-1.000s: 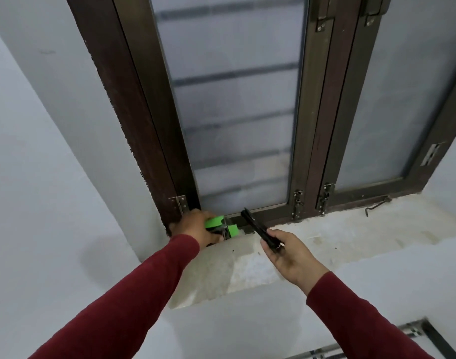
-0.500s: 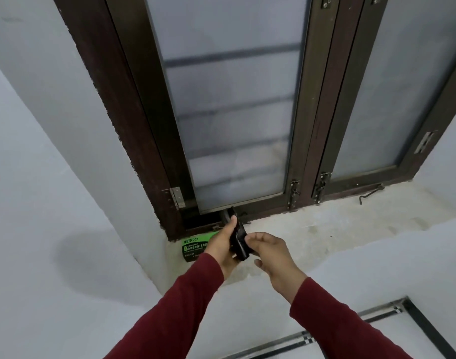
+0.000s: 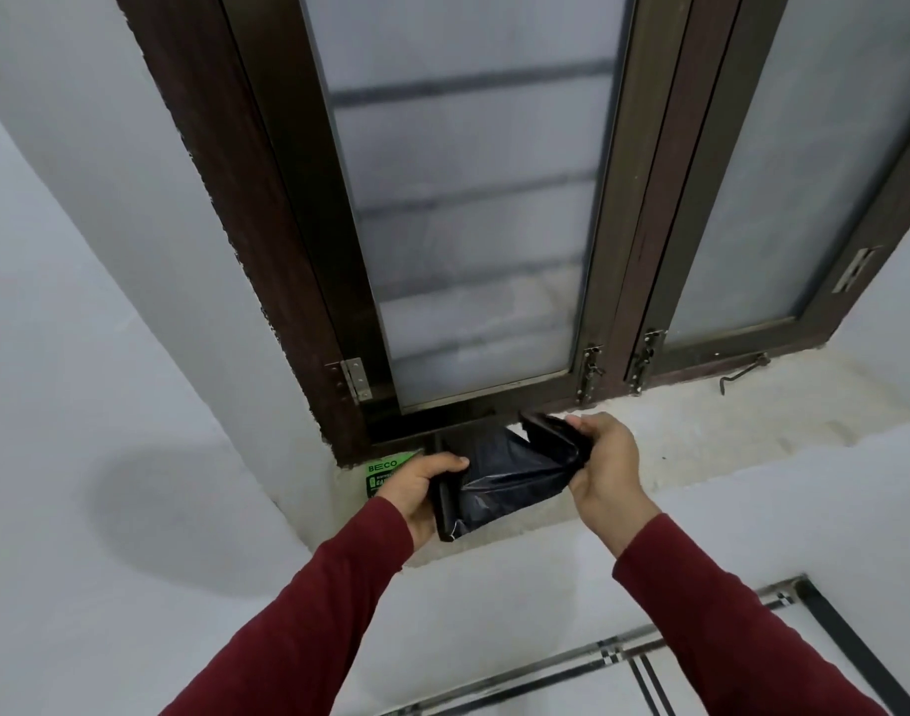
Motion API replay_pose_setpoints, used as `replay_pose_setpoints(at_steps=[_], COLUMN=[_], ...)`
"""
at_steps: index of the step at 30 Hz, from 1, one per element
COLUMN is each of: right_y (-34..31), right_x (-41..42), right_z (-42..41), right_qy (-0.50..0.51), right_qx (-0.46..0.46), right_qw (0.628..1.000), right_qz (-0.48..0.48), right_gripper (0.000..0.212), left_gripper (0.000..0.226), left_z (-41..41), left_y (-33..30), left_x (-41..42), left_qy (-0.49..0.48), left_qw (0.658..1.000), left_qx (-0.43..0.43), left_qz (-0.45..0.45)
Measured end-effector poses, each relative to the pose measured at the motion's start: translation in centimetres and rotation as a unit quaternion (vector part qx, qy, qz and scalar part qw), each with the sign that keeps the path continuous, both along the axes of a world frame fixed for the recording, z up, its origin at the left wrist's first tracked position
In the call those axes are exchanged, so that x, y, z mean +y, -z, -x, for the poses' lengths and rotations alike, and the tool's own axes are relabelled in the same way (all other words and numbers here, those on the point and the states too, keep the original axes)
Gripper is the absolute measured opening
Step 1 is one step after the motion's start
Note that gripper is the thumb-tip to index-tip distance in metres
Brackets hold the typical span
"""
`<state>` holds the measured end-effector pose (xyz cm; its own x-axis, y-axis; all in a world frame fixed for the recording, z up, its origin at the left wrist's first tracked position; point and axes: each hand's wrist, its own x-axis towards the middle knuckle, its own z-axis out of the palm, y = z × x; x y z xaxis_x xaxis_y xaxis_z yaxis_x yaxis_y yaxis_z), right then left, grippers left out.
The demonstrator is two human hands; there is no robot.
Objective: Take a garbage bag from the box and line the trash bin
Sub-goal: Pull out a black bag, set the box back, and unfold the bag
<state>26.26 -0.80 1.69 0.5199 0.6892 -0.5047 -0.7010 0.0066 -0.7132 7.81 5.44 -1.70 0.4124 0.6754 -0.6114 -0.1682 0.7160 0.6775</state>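
A black garbage bag (image 3: 510, 472), partly unfolded and still creased, is stretched between both hands above the window sill. My left hand (image 3: 417, 485) grips its lower left folded end. My right hand (image 3: 605, 465) pinches its upper right end. The green garbage bag box (image 3: 383, 472) lies on the sill in the left corner, mostly hidden behind my left hand. No trash bin is in view.
The pale stone window sill (image 3: 727, 421) runs to the right under a dark brown window frame (image 3: 298, 250) with frosted panes. A loose metal window hook (image 3: 742, 372) lies on the sill. White walls stand at left and below; tiled floor with dark lines (image 3: 649, 658) shows at bottom right.
My left hand has let go of the green box, now lying on the sill, and taken the bag. The folded black bag has been pulled apart between both hands. The view has tilted down.
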Motion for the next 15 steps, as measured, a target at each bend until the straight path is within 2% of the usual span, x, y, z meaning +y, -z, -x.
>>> replay_pose_setpoints(at_steps=[1,2,3,4,5,6,7,8,11,14,15], right_y=[0.0,-0.1,0.1,0.5,0.6,0.4,0.1,0.0,0.0,0.2,0.2], right_x=[-0.1,-0.4,-0.5,-0.7,-0.8,-0.8,-0.8,-0.7,-0.5,-0.8,-0.9], right_z=[0.0,-0.1,-0.2,-0.2,0.0,0.3,0.4,0.3,-0.4,-1.0,-1.1], right_qy=[-0.057,-0.147,-0.245,-0.31,-0.346,-0.367,-0.381,-0.387,-0.366,-0.32,-0.306], right_qx=[-0.074,-0.211,-0.372,-0.514,-0.612,-0.643,-0.632,-0.606,-0.539,-0.456,-0.413], right_qw=[0.996,0.965,0.89,0.787,0.691,0.647,0.649,0.671,0.737,0.814,0.846], right_qz=[0.01,0.044,0.094,0.142,0.167,0.181,0.185,0.18,0.18,0.165,0.143], right_gripper=[0.012,0.026,0.049,0.066,0.073,0.065,0.047,0.03,0.02,0.008,0.012], left_gripper=[0.026,0.022,0.018,0.014,0.012,0.01,0.009,0.009,0.016,0.02,0.021], left_z=[0.0,-0.1,-0.1,-0.2,-0.3,-0.5,-0.6,-0.6,-0.5,-0.2,-0.2], left_y=[-0.2,-0.5,-0.9,-1.3,-1.5,-1.8,-1.9,-2.1,-2.0,-1.7,-1.7], left_x=[0.2,0.4,0.6,0.7,0.9,1.0,1.0,1.0,1.0,0.9,0.9], left_qy=[0.004,0.009,0.017,0.025,0.035,0.043,0.047,0.048,0.045,0.055,0.059], left_qw=[1.0,1.0,0.999,0.999,0.998,0.997,0.997,0.997,0.996,0.994,0.993], left_qx=[0.012,0.024,0.035,0.042,0.048,0.05,0.049,0.043,0.035,0.082,0.091], left_qz=[-0.004,-0.005,-0.008,-0.014,-0.024,-0.034,-0.044,-0.053,-0.062,-0.047,-0.045])
